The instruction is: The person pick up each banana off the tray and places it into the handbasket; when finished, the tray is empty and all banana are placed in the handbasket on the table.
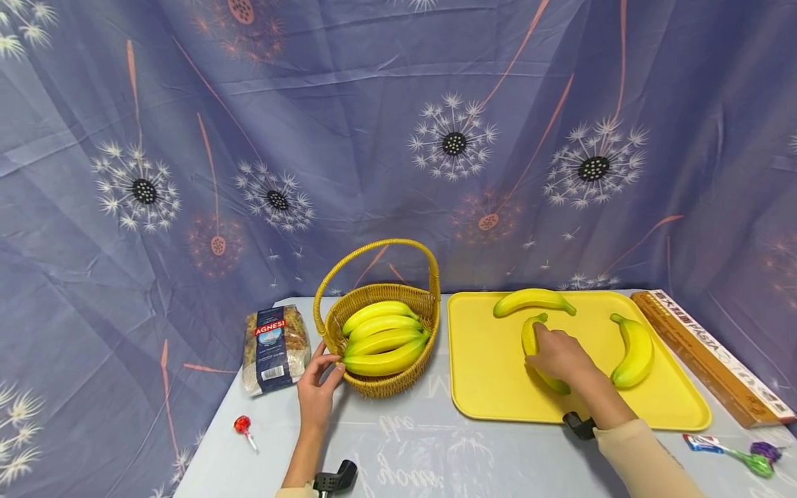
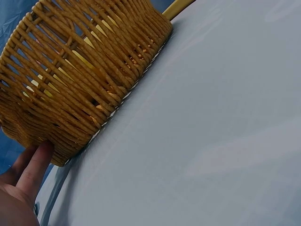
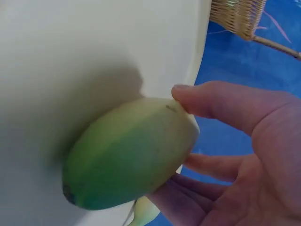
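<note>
A woven yellow basket (image 1: pixel 418 301) (image 2: pixel 70 75) with a hoop handle holds several bananas (image 1: pixel 382 339). My left hand (image 1: pixel 319 387) (image 2: pixel 21 181) touches its lower left wall with straight fingers. On the yellow tray (image 1: pixel 486 373) (image 3: pixel 70 61) lie three loose bananas. My right hand (image 1: pixel 560 354) (image 3: pixel 235 155) curls its thumb and fingers round the middle banana (image 1: pixel 530 337) (image 3: pixel 129 160). Another banana (image 1: pixel 533 301) lies at the tray's back, a third (image 1: pixel 635 349) to the right.
A pasta bag (image 1: pixel 276 348) lies left of the basket and a red lollipop (image 1: pixel 243 427) near the front left. A long brown box (image 1: pixel 710 353) runs along the tray's right side. A toothbrush (image 1: pixel 731 453) lies at the front right. A patterned curtain hangs behind.
</note>
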`<state>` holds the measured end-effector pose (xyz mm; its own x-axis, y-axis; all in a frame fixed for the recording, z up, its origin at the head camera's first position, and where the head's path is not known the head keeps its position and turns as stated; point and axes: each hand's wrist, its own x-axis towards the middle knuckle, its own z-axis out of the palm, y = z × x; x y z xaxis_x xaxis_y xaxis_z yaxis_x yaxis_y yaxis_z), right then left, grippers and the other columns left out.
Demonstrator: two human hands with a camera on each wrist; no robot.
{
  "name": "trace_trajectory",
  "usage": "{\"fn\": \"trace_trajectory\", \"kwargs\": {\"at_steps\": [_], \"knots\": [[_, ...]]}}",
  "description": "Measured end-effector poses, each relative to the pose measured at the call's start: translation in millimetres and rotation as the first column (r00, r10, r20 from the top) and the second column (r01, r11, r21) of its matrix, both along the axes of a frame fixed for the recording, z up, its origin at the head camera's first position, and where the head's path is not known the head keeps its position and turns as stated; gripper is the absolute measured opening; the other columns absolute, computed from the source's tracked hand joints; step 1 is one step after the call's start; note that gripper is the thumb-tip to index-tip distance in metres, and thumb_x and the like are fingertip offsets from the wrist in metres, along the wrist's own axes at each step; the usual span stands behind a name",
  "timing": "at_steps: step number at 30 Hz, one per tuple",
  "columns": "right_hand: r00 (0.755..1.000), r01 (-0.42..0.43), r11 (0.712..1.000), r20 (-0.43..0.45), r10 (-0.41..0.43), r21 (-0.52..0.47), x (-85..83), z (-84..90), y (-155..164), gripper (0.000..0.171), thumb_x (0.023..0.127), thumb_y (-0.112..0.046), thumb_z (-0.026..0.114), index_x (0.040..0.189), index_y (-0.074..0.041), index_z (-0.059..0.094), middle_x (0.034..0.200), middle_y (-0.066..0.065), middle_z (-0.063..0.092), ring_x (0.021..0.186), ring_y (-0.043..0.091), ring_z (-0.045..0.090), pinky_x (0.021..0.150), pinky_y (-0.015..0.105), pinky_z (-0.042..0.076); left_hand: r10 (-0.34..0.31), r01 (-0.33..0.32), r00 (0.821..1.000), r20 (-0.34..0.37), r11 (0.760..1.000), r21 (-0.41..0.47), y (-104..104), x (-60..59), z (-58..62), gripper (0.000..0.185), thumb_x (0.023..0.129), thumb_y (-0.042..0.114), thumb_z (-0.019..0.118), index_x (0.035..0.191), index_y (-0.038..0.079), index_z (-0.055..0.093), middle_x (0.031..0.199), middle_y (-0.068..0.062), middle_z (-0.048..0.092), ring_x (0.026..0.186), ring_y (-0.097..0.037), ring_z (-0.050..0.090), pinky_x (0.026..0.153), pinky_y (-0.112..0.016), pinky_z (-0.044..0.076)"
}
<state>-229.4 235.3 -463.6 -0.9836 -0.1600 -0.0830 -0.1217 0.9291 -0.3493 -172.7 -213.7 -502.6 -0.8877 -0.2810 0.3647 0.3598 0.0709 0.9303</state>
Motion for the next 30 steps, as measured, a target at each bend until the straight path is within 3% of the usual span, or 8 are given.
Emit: {"fn": "trace_trajectory", "kwargs": {"at_steps": [6,12,16,19,22,27,30], "knots": [[0.996,-0.068,0.995,0.053,0.072,-0.078,-1.9,10.2,-6.9,0.081,0.082,-0.029,0.075,0.141,0.011,0.036,0.105,0.017,0.063,0.089,0.029,0.061,0.073,0.044,0.051,-0.007,0.007,1.000,-0.005,1.000,0.013,0.6,0.3,1.0,0.019,0.087,-0.002,0.067,0.102,-0.013,0.063,0.142,-0.014,0.046,0.116,-0.038,0.055,0.100,-0.058,0.037],[0.981,-0.163,0.960,0.066,0.182,-0.230,-1.7,39.5,-33.6,0.079,0.081,-0.035,0.076,0.143,0.000,0.041,0.105,0.009,0.064,0.094,0.024,0.061,0.076,0.042,0.052,-0.009,0.009,1.000,-0.003,1.000,0.009,0.5,-0.3,0.7,0.020,0.087,-0.002,0.068,0.102,-0.013,0.063,0.143,-0.013,0.046,0.116,-0.036,0.055,0.100,-0.058,0.038],[0.952,-0.280,0.905,0.030,0.305,-0.319,1.2,64.3,-59.4,0.077,0.083,-0.040,0.074,0.145,-0.011,0.042,0.114,0.006,0.062,0.098,0.022,0.061,0.080,0.041,0.052,-0.003,0.003,1.000,-0.010,1.000,0.010,0.9,-1.2,-1.1,0.019,0.087,-0.002,0.068,0.102,-0.012,0.063,0.142,-0.013,0.046,0.115,-0.035,0.056,0.100,-0.058,0.038],[0.920,-0.366,0.848,-0.009,0.392,-0.383,1.3,81.1,-80.0,0.073,0.085,-0.043,0.072,0.146,-0.016,0.041,0.120,0.003,0.059,0.101,0.019,0.059,0.083,0.040,0.051,-0.003,0.003,1.000,-0.017,1.000,0.009,2.1,-1.6,-1.9,0.018,0.087,-0.002,0.067,0.101,-0.012,0.063,0.141,-0.013,0.046,0.115,-0.036,0.056,0.099,-0.060,0.038],[0.890,-0.428,0.804,-0.035,0.455,-0.412,-3.5,90.2,-98.7,0.071,0.086,-0.043,0.070,0.146,-0.019,0.041,0.123,0.001,0.057,0.103,0.019,0.058,0.083,0.039,0.051,-0.003,0.003,1.000,-0.023,1.000,0.002,2.9,-1.5,-1.9,0.018,0.087,-0.003,0.067,0.101,-0.013,0.063,0.141,-0.014,0.046,0.114,-0.037,0.056,0.099,-0.059,0.038],[0.856,-0.460,0.760,-0.003,0.517,-0.459,-20.9,93.1,-137.5,0.069,0.089,-0.040,0.067,0.147,-0.018,0.039,0.126,0.001,0.056,0.109,0.019,0.057,0.088,0.039,0.049,0.020,-0.020,1.000,-0.019,1.000,-0.007,2.7,-0.3,-1.0,0.016,0.086,-0.004,0.067,0.100,-0.012,0.064,0.140,-0.014,0.048,0.114,-0.038,0.056,0.098,-0.052,0.042],[0.856,-0.438,0.759,0.033,0.515,-0.481,-34.5,96.7,-165.5,0.068,0.090,-0.038,0.067,0.147,-0.018,0.038,0.132,0.001,0.053,0.115,0.019,0.053,0.092,0.040,0.047,0.026,-0.027,0.999,-0.028,1.000,-0.014,2.6,-0.7,0.5,0.016,0.086,-0.003,0.068,0.100,-0.011,0.065,0.140,-0.014,0.048,0.114,-0.037,0.056,0.099,-0.054,0.041]]}}
